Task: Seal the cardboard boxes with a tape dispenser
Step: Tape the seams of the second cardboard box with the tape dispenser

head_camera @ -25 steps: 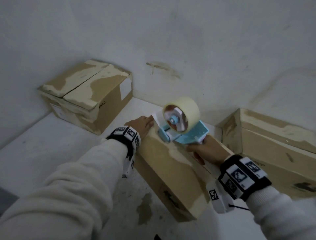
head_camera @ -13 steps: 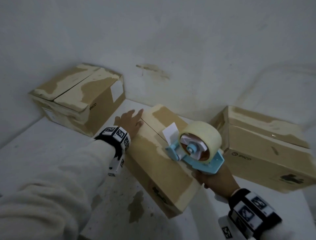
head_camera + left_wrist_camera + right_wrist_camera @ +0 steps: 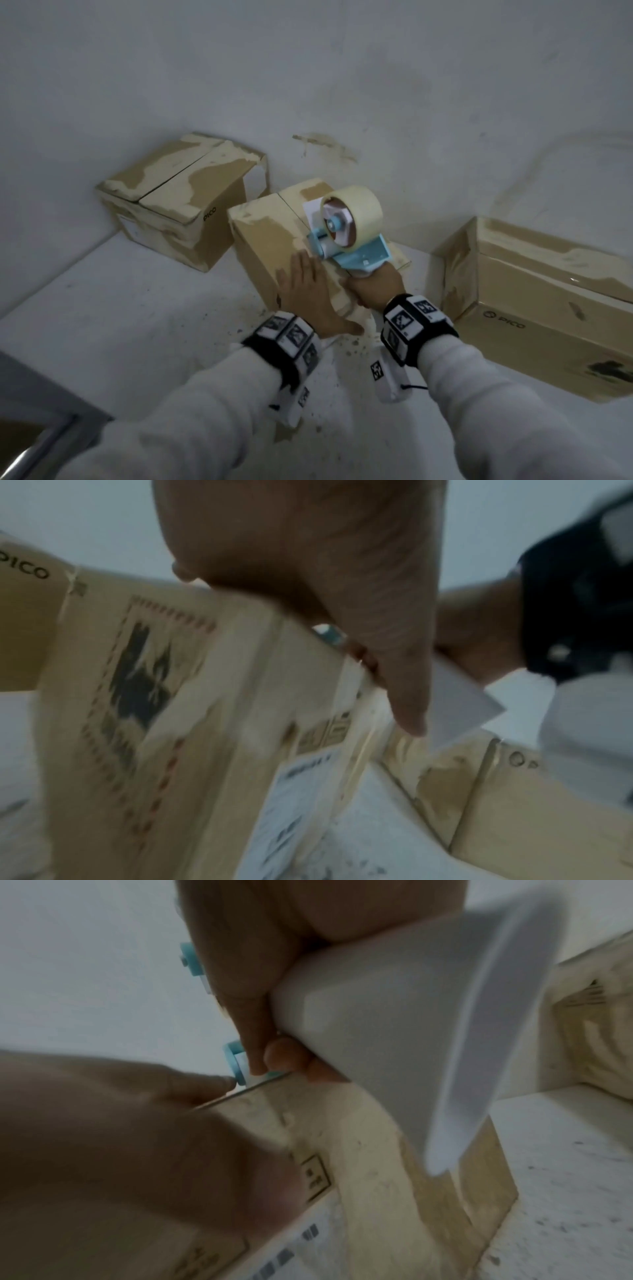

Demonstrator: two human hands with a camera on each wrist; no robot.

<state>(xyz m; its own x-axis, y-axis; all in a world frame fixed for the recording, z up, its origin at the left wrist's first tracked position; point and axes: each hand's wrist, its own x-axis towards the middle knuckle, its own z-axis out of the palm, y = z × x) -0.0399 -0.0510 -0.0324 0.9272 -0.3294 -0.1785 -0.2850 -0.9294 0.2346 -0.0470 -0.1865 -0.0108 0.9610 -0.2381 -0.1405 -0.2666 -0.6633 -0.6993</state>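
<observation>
The right hand (image 3: pixel 375 291) grips the tape dispenser (image 3: pixel 346 229) by its handle, atop the middle box (image 3: pixel 270 240). The left hand (image 3: pixel 310 294) lies flat, fingers straight, on that box just beside it.

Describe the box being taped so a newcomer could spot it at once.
Three cardboard boxes sit along the white wall. Take the middle box, between the left box and the long right box. Only it carries the blue tape dispenser and both hands.
</observation>
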